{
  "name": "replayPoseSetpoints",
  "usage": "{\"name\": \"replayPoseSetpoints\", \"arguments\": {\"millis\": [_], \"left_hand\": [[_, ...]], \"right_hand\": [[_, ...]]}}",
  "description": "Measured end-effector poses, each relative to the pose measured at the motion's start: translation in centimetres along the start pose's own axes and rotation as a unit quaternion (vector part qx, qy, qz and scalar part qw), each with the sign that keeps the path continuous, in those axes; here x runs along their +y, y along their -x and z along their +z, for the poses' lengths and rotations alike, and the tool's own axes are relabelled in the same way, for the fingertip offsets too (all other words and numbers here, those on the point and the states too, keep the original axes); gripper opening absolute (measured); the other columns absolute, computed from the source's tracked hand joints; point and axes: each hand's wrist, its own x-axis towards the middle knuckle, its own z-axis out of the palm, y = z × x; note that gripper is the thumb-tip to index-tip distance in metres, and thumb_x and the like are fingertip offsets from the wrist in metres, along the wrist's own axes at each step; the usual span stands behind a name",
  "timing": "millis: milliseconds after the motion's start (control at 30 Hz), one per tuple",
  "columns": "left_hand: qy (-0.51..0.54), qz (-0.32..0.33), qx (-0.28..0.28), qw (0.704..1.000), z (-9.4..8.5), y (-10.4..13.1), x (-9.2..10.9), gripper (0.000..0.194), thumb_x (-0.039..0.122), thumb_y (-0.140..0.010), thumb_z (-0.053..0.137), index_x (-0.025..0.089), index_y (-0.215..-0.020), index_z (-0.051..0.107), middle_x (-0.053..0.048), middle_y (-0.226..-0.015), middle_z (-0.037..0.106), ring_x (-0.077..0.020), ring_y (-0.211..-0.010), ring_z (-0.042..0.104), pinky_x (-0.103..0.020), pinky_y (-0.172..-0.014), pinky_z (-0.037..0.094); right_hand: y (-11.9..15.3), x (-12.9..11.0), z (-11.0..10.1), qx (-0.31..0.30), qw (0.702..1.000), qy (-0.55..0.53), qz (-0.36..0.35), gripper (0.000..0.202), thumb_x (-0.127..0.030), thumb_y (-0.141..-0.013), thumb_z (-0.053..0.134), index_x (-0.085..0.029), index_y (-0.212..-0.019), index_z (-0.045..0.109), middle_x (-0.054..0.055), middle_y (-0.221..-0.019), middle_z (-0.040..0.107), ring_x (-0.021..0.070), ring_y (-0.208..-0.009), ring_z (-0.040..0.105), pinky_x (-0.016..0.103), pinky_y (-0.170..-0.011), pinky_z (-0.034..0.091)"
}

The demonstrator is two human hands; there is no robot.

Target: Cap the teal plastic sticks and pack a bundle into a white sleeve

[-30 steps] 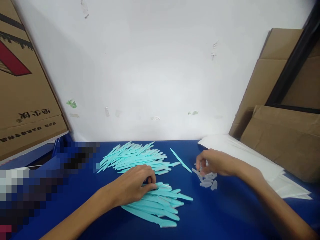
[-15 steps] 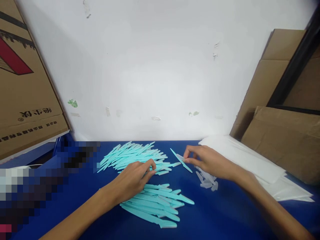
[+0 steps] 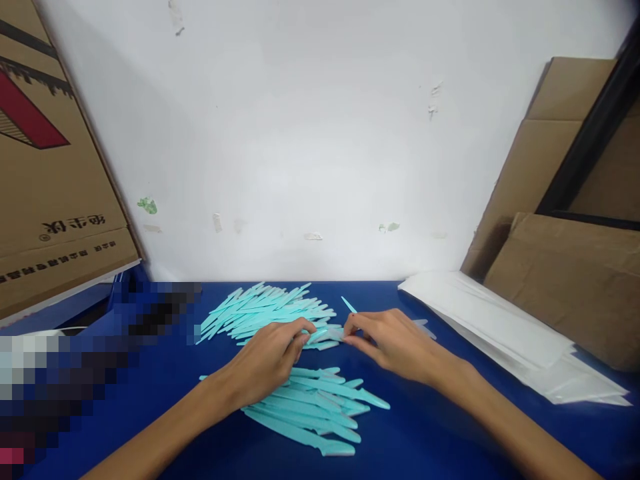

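Observation:
My left hand is closed in a pinch on a turquoise eyebrow razor, whose far end points right. Most of its handle is hidden by my fingers and merges with the pile behind. My right hand pinches a small clear plastic cap at the end of that razor. Behind my left hand lies a large pile of turquoise razors. Closer to me, a second pile of razors fans out below my left wrist. One single razor sticks out past my right fingers, partly covered.
Some loose clear caps lie mostly hidden behind my right hand. White sheets or bags rest at the right on the blue table. Cardboard boxes stand on the right, another box on the left. A white wall closes the back.
My right hand has moved left and slightly down with the clear cap, from beside the single razor to my left fingertips. My left hand has hardly moved.

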Motion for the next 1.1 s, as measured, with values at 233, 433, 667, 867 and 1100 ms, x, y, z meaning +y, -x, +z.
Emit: {"name": "replayPoseSetpoints", "arguments": {"millis": [233,433,667,867,1100], "left_hand": [[0.078,-0.008,-0.013,0.997,0.1,0.1,0.0,0.035,0.045,-0.104,0.03,0.024,-0.114,0.057,0.005,-0.064,0.047,-0.0126,-0.056,0.039,-0.025,-0.055,0.03],[0.134,-0.018,-0.025,0.99,0.2,0.1,0.1,0.038,0.049,-0.103,0.033,0.022,-0.108,0.058,0.005,-0.065,0.046,-0.012,-0.056,0.037,-0.024,-0.054,0.031],[0.157,-0.029,-0.039,0.986,0.0,0.1,0.7,0.038,0.049,-0.102,0.035,0.02,-0.106,0.06,0.004,-0.066,0.047,-0.0119,-0.056,0.038,-0.024,-0.053,0.03],[0.177,-0.036,-0.051,0.982,-0.1,0.1,1.0,0.037,0.049,-0.101,0.038,0.021,-0.107,0.061,0.004,-0.068,0.051,-0.0118,-0.058,0.041,-0.023,-0.055,0.032],[0.208,-0.049,-0.062,0.975,-0.3,0.2,1.1,0.039,0.052,-0.1,0.04,0.02,-0.109,0.061,0.004,-0.068,0.05,-0.0114,-0.059,0.04,-0.024,-0.056,0.033]], "right_hand": [[0.0,-0.3,0.5,0.003,0.999,0.049,-0.023,0.011,-0.024,-0.099,0.05,-0.023,-0.098,0.061,-0.002,-0.086,0.071,0.0131,-0.063,0.062,0.026,-0.057,0.029],[-0.1,-0.6,0.4,0.011,0.993,0.115,-0.028,0.016,-0.023,-0.1,0.047,-0.021,-0.09,0.059,-0.001,-0.079,0.067,0.0112,-0.06,0.058,0.028,-0.053,0.02],[-0.2,-0.5,0.4,0.016,0.984,0.174,-0.042,0.014,-0.02,-0.097,0.049,-0.019,-0.084,0.055,-0.001,-0.075,0.063,0.0103,-0.058,0.053,0.031,-0.053,0.015],[-0.2,-1.1,0.5,0.039,0.976,0.2,-0.071,0.017,-0.016,-0.097,0.048,-0.019,-0.082,0.056,0.0,-0.074,0.062,0.0107,-0.056,0.051,0.031,-0.052,0.014],[-0.3,-1.2,1.0,0.093,0.967,0.223,-0.087,0.015,-0.013,-0.095,0.049,-0.018,-0.083,0.058,0.0,-0.072,0.062,0.0115,-0.057,0.051,0.031,-0.052,0.014]]}}
